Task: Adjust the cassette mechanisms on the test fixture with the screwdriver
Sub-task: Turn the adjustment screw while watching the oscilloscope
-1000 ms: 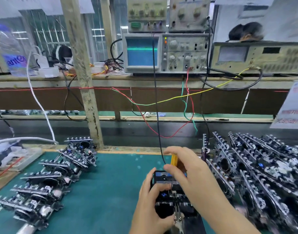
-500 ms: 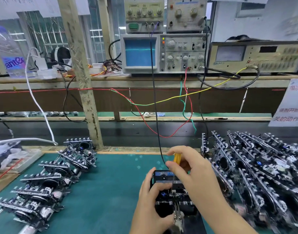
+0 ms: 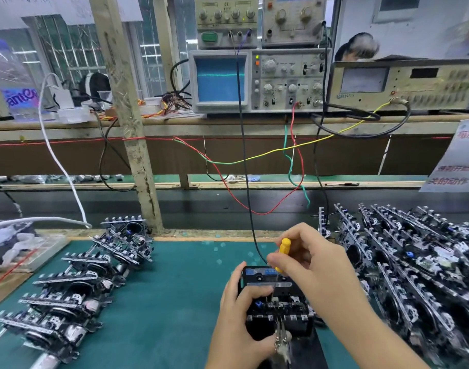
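A black cassette mechanism sits on the test fixture on the green mat, near the front centre. My left hand grips the mechanism's left side, thumb and fingers curled round it. My right hand pinches a small screwdriver with a yellow handle; its thin shaft points down into the middle of the mechanism. An alligator clip hangs on the mechanism's front edge.
Several cassette mechanisms lie in a row at the left, and a dense pile fills the right. An oscilloscope shows a flat trace on the shelf behind. Coloured wires and a black cable hang down to the fixture.
The right hand has tilted the screwdriver handle slightly to the right, showing more of it. The left hand keeps its hold. The view has shifted a little.
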Demonstrator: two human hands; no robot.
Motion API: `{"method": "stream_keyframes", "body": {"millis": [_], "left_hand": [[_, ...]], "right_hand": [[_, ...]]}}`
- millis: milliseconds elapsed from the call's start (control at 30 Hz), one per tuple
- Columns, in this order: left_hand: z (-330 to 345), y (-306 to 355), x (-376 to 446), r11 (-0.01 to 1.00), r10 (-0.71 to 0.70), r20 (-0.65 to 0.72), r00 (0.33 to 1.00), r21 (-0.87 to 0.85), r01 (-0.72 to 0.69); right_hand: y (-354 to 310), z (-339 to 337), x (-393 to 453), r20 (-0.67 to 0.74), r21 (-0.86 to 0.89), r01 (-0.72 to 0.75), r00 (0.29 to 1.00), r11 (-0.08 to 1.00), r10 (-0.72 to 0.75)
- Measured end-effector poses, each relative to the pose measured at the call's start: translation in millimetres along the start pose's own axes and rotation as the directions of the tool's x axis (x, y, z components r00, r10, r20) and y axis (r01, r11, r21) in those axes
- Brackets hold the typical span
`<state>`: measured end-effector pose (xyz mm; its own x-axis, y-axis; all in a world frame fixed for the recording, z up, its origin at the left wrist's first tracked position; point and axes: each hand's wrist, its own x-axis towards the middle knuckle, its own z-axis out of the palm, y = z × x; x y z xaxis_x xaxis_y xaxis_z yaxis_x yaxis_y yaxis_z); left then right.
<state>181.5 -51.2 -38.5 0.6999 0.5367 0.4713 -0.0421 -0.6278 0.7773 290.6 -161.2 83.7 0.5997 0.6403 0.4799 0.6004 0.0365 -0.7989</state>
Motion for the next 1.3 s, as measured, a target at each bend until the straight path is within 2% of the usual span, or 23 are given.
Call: {"method": "stream_keyframes", "body": {"millis": [100,233,467,633,767,900,1000,1067,1133,1300], "left_hand": [[-0.4,-0.1,-0.5,1.0,-0.008,0.005,1.0,0.008,0.008],[-1.1,2.3,0.2,1.0,-0.004,0.005,1.0,0.015,0.004],[-0.1,2.4,-0.1,1.0,0.007,-0.006,1.0,0.001,-0.007],[-0.4,2.3,-0.7,1.0,-0.022,0.012,1.0,-0.012,0.022],[-0.9,2.5,0.0,1.0,-0.027,0.017,1.0,0.004,0.026],[-0.4,1.5,1.0,1.0,-0.025,0.02,0.999,0.007,0.025],[-1.4,2.5,2.8,1.0,-0.023,0.023,0.999,0.013,0.023],[-2.2,3.4,4.2,0.999,-0.029,0.031,0.999,0.015,0.029],[-1.7,2.0,4.5,0.999,-0.042,0.036,0.998,0.024,0.041],[0.4,-4.5,3.4,0.998,-0.044,0.046,0.998,0.037,0.043]], "right_hand": [[3.5,6.9,-3.1,-0.077,-0.062,0.033,0.996,0.998,-0.038],[5.2,6.7,-5.8,-0.048,-0.181,0.135,0.988,0.974,-0.146],[4.2,-13.5,-3.7,0.142,-0.051,-0.009,0.99,0.999,0.016],[5.7,-12.6,-6.0,-0.015,-0.042,-0.012,1.0,0.999,0.011],[6.3,-3.9,-9.7,-0.1,-0.145,0.086,0.99,0.986,-0.101],[5.5,3.4,-10.1,0.014,-0.229,0.159,0.987,0.96,-0.161],[0.9,3.8,-12.3,0.127,-0.182,0.15,0.984,0.972,-0.129],[-0.6,0.6,-10.4,0.169,-0.108,0.079,0.984,0.991,-0.06],[-0.3,-1.3,-7.8,0.174,-0.081,0.06,0.984,0.995,-0.045],[2.3,8.3,-6.8,0.117,-0.101,0.179,0.979,0.979,-0.167]]}}
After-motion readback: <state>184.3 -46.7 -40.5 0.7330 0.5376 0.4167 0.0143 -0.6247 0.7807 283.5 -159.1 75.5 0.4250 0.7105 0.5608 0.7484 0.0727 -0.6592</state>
